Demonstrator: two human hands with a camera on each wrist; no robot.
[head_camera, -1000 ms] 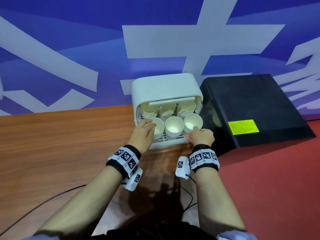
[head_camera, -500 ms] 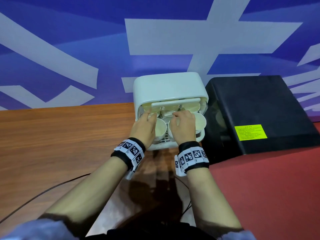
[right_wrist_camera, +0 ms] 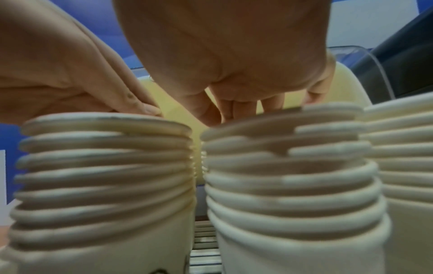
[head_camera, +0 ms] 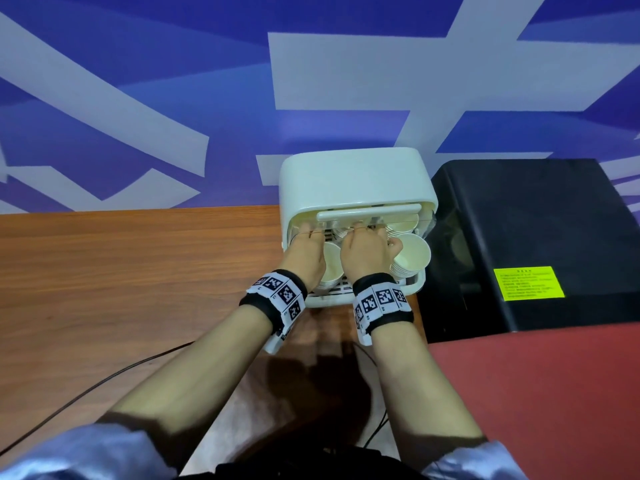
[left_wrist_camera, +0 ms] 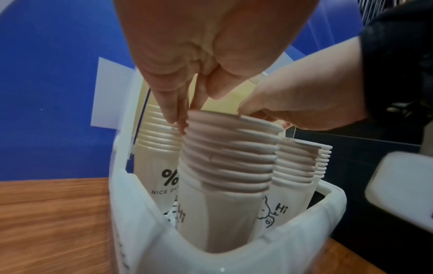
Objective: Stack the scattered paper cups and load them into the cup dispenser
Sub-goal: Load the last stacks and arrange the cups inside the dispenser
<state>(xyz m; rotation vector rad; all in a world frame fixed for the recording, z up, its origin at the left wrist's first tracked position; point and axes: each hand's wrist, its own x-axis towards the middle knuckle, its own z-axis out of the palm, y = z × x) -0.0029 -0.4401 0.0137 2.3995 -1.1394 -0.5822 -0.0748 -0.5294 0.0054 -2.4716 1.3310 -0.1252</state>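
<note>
The white cup dispenser (head_camera: 356, 188) stands at the table's far edge with its lid bar (head_camera: 369, 214) raised. Inside it stand several stacks of white paper cups, among them the front right stack (head_camera: 414, 252) and the front left stack (head_camera: 330, 268). My left hand (head_camera: 306, 242) reaches under the lid, and its straight fingers (left_wrist_camera: 174, 111) point down between the back left stack (left_wrist_camera: 159, 146) and the front left stack (left_wrist_camera: 229, 148). My right hand (head_camera: 369, 237) reaches over the front middle stack (right_wrist_camera: 293, 166); its fingers (right_wrist_camera: 234, 108) touch cups behind it, their tips hidden.
A black box (head_camera: 526, 237) with a yellow label (head_camera: 528, 283) stands close against the dispenser's right side. A red mat (head_camera: 554, 393) lies in front of that box. A black cable (head_camera: 104, 382) runs over the wooden table (head_camera: 138, 271) at the left.
Both hands have gone deeper under the lid toward the back row. The right hand has shifted left from the front right stack to the middle.
</note>
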